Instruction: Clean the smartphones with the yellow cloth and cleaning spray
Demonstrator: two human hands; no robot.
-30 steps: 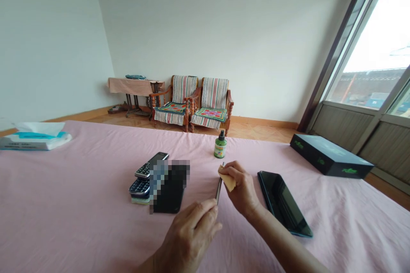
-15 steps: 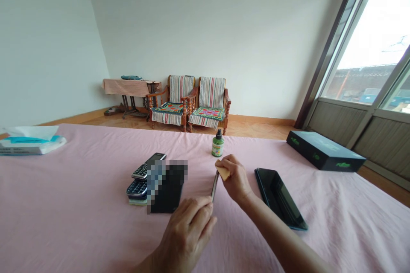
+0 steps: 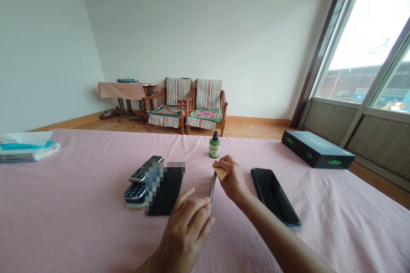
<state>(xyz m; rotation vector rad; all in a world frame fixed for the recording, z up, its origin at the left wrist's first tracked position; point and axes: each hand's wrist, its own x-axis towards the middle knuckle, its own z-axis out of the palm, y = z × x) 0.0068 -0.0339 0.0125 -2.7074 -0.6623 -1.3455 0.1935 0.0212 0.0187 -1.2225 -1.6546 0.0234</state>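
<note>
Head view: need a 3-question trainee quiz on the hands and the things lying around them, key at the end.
1. Which hand pinches the yellow cloth at the far end of the slim edge-on object?
2. True or false: the green spray bottle stands upright.
3. Which lies farthest right on the pink sheet?
A) tissue pack
B) black box
C) stacked keypad phones

Key: 1. The right hand. 2. True. 3. B.
</note>
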